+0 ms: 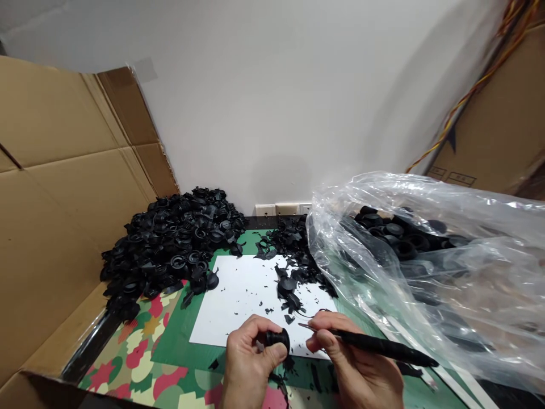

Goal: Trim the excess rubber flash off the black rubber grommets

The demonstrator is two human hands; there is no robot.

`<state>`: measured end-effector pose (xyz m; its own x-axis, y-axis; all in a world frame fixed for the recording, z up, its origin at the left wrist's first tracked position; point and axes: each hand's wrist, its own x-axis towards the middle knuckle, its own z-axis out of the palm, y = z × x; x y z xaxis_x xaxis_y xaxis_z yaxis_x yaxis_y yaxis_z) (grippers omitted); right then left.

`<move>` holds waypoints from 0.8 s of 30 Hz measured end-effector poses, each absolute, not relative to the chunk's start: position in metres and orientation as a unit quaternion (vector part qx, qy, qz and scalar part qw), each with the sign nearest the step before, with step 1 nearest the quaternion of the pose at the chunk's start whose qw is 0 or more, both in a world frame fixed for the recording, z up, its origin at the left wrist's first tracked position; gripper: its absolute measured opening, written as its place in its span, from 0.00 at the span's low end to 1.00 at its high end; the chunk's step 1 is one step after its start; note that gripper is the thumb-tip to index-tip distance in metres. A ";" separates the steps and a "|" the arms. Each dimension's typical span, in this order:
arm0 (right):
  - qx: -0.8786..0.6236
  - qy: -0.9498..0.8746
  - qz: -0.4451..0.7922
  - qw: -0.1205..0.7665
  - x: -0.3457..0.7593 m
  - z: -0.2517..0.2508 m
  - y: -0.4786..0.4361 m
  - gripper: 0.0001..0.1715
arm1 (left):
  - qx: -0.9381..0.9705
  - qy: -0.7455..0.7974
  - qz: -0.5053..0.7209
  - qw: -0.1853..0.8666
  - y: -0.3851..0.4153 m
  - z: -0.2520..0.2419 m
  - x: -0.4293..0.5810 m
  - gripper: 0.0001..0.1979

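Note:
My left hand pinches a small round black rubber piece with a ribbed side between thumb and fingers. Close by on the right, my right hand grips a slim black-handled tool like a pen; its thin pointed tip aims left and stays apart from the rubber piece. I cannot tell whether that tip is a blade. Under both hands lies a white sheet strewn with black scraps, on a green mat.
A large heap of black ribbed rubber parts sits at the left, against an open cardboard box. At right, a clear plastic bag holds more black rubber parts. Trimmings pile up near the wall sockets.

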<state>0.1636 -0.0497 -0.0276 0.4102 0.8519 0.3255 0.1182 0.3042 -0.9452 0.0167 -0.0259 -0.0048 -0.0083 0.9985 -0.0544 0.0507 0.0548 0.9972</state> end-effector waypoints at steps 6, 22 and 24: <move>-0.447 -0.486 0.331 0.674 0.160 -0.026 -0.050 0.11 | 0.501 0.518 0.462 0.517 -0.024 -0.004 0.017 0.06; -0.423 -0.535 0.329 0.653 0.158 -0.019 -0.048 0.11 | 0.542 0.526 0.459 0.467 -0.024 0.000 0.020 0.05; -0.420 -0.568 0.297 0.642 0.157 -0.019 -0.047 0.13 | 0.553 0.521 0.464 0.456 -0.024 0.000 0.021 0.05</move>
